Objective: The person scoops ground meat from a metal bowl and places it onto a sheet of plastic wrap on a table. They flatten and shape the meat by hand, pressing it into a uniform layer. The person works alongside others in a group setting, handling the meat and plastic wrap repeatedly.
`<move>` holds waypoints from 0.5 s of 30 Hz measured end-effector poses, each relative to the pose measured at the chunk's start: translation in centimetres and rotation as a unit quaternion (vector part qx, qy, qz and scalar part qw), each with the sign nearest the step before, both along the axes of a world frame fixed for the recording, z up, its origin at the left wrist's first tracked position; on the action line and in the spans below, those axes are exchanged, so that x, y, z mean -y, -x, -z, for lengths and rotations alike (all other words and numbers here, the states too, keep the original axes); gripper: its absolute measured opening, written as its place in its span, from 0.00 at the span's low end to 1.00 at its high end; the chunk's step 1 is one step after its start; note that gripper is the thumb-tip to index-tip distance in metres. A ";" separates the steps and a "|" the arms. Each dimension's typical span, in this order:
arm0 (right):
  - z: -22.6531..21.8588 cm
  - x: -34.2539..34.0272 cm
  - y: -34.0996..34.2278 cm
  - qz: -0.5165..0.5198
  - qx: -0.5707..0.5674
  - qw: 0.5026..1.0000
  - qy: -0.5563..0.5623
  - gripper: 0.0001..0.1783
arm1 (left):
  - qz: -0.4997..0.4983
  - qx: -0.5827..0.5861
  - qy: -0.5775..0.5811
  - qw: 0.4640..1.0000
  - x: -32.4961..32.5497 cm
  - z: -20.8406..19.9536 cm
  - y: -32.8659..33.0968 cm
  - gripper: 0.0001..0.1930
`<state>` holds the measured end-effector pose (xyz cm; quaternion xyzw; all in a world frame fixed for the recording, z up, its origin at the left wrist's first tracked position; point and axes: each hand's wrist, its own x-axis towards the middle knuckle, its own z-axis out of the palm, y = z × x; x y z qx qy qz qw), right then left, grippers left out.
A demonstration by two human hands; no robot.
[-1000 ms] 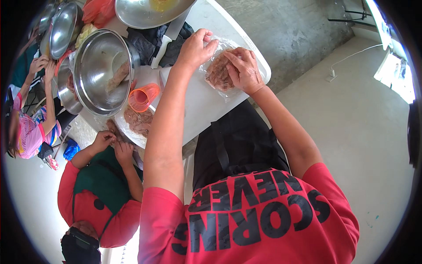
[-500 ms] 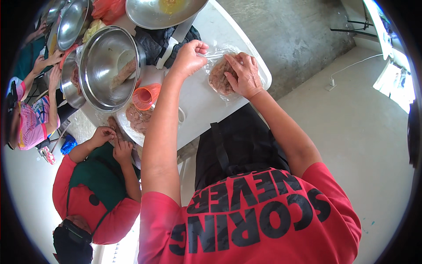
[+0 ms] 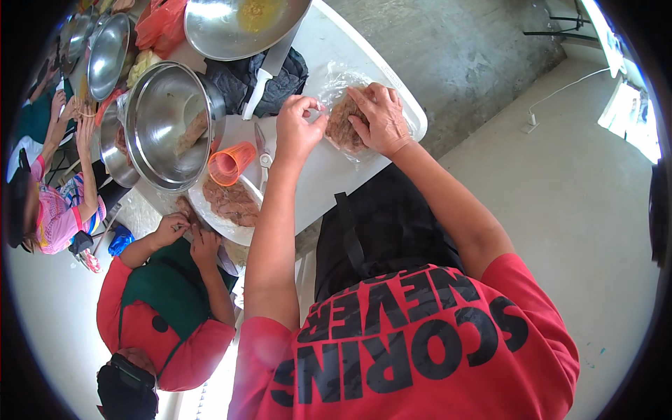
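A flattened mound of pinkish ground meat (image 3: 343, 124) lies on clear plastic wrap (image 3: 334, 82) near the right end of the white table. Spread across its right side is my right hand (image 3: 386, 124), thumb apart from the fingers, pressing on the meat. At the mound's left edge my left hand (image 3: 299, 131) is closed in a pinch; a small pale bit shows at its fingertips, too small to make out. Scissors (image 3: 264, 157) with white handles lie just left of my left wrist. A knife (image 3: 260, 89) with a white handle rests beyond it, beside black plastic (image 3: 288, 80).
An orange cup (image 3: 232, 164) tips beside a plate of sliced meat (image 3: 231, 203). Steel bowls (image 3: 157, 73) stand left, one holding a meat roll (image 3: 190, 133); a metal basin (image 3: 203, 42) with yellow liquid is behind. A co-worker (image 3: 164, 308) handles meat at the lower left.
My left hand has come down and closer to the meat, its pinch tighter. My right hand still rests on the mound. The view has shifted slightly, showing the scissors more fully.
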<state>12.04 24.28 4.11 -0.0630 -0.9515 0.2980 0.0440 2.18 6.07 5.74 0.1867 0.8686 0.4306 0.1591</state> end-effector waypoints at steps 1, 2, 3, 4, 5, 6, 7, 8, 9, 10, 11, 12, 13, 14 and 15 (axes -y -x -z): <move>-0.1 0.0 0.0 -0.001 0.001 1.000 -0.002 0.33 | 0.033 -0.015 -0.029 0.999 -0.2 0.0 0.0 0.09; 0.0 0.0 -0.1 -0.001 0.003 1.000 -0.001 0.33 | 0.064 -0.030 -0.057 0.996 -0.2 0.0 0.1 0.09; 0.1 -0.1 -0.1 -0.001 0.005 1.000 -0.001 0.33 | 0.096 -0.045 -0.085 0.991 -0.2 0.0 0.2 0.08; 0.1 -0.1 -0.1 -0.001 0.007 1.000 -0.001 0.33 | 0.108 -0.033 -0.074 0.991 -0.2 -0.1 0.3 0.08; 0.2 -0.1 -0.1 -0.003 0.003 1.000 -0.005 0.33 | 0.121 -0.021 -0.063 0.990 -0.4 -0.2 0.4 0.07; 0.2 -0.2 -0.1 -0.004 0.000 1.000 -0.010 0.33 | 0.133 -0.009 -0.053 0.990 -0.5 -0.3 0.6 0.07; 0.2 -0.2 -0.1 -0.005 -0.004 1.000 -0.015 0.34 | 0.160 -0.026 -0.030 0.986 -0.6 -0.4 1.0 0.07; 0.1 -0.1 -0.1 -0.004 -0.001 1.000 -0.014 0.34 | 0.185 -0.044 -0.007 0.982 -0.5 -0.5 1.6 0.07; 0.0 -0.1 -0.1 -0.003 0.003 1.000 -0.014 0.34 | 0.210 -0.061 0.017 0.976 -0.4 -0.5 2.1 0.06; -0.1 -0.1 -0.1 -0.002 0.006 1.000 -0.013 0.34 | 0.220 -0.063 0.037 0.973 -0.3 -0.6 2.4 0.06; 0.0 -0.1 -0.1 -0.002 0.008 1.000 -0.014 0.34 | 0.232 -0.065 0.057 0.969 -0.4 -0.8 2.7 0.05; 0.0 -0.1 -0.1 -0.001 0.009 1.000 -0.015 0.34 | 0.243 -0.066 0.077 0.965 -0.4 -1.0 2.9 0.05; 0.0 0.0 -0.1 0.000 0.010 1.000 -0.016 0.34 | 0.253 -0.074 0.098 0.960 -0.3 -1.3 3.0 0.05; 0.0 -0.1 -0.1 -0.001 0.009 1.000 -0.014 0.34 | 0.264 -0.081 0.118 0.954 -0.3 -1.7 3.1 0.05; -0.1 -0.1 -0.1 -0.002 0.008 1.000 -0.011 0.34 | 0.274 -0.089 0.138 0.948 -0.2 -2.1 3.2 0.05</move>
